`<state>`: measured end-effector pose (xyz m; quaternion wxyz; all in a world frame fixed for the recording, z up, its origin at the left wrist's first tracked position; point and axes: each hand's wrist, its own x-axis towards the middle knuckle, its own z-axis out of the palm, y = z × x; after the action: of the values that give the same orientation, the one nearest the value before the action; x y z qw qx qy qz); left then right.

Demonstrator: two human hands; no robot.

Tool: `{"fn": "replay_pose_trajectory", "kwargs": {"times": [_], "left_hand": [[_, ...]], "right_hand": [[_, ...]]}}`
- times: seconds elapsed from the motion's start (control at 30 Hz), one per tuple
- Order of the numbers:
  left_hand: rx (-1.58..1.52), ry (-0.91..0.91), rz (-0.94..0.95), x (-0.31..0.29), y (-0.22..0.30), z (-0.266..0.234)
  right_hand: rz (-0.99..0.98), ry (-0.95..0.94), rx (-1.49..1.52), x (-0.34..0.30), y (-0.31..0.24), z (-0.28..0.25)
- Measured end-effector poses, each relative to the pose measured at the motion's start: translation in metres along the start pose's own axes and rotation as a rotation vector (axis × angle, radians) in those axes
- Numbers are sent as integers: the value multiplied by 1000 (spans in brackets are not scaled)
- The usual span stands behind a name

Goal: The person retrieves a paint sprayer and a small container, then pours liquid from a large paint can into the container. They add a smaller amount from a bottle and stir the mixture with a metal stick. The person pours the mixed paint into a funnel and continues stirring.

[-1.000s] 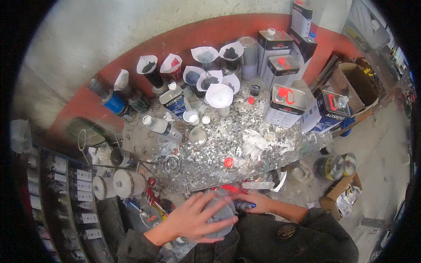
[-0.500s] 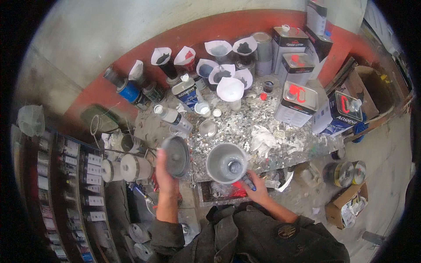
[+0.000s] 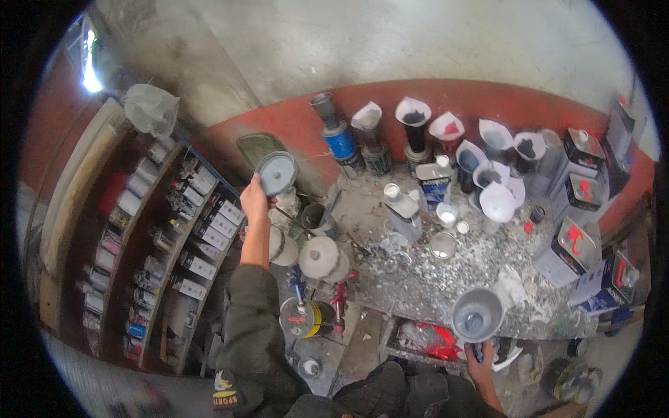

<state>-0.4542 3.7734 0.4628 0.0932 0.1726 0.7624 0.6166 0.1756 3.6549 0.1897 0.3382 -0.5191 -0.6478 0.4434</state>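
Note:
My left hand [image 3: 256, 203], raised at the end of a stretched arm, grips the edge of a round grey lid [image 3: 277, 169] with a raised centre. The lid is held up over the left end of the bench, near some rags and a dark green pad [image 3: 252, 148] by the wall. Low on the right, my right hand [image 3: 479, 366] is closed under a grey cup [image 3: 479, 306]. Its open mouth faces up, with a round fitting visible at its bottom. A dark, handle-like part shows between the fingers; the cup hides the rest of it.
Paper strainers in cups [image 3: 497, 202] and metal cans line the back of the paint-spattered bench [image 3: 418, 279]. Rectangular tins [image 3: 573, 247] stand at right. White-topped pots [image 3: 320, 256] and a red spray gun [image 3: 339, 306] hang off its left end. Shelves [image 3: 181, 230] of cans stand at left.
My left hand has carried the lid left and away from the cup. The view has swung left, so the bench and the cup now appear farther right.

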Motion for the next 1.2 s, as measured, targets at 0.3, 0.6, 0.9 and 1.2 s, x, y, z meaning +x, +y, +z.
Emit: {"fn": "replay_pose_trajectory", "kwargs": {"times": [0.3, 0.6, 0.9, 1.2], "left_hand": [[985, 32, 239, 136, -43, 41], [496, 186, 406, -38, -74, -81], [596, 296, -434, -485, -331, -276], [341, -31, -993, -841, -472, -245]], "right_hand": [[99, -40, -48, 0, -45, -9], [9, -302, -177, 20, -53, -3], [-237, -973, -169, 30, -106, 67], [-331, -1314, -183, -18, -114, 245]]}}
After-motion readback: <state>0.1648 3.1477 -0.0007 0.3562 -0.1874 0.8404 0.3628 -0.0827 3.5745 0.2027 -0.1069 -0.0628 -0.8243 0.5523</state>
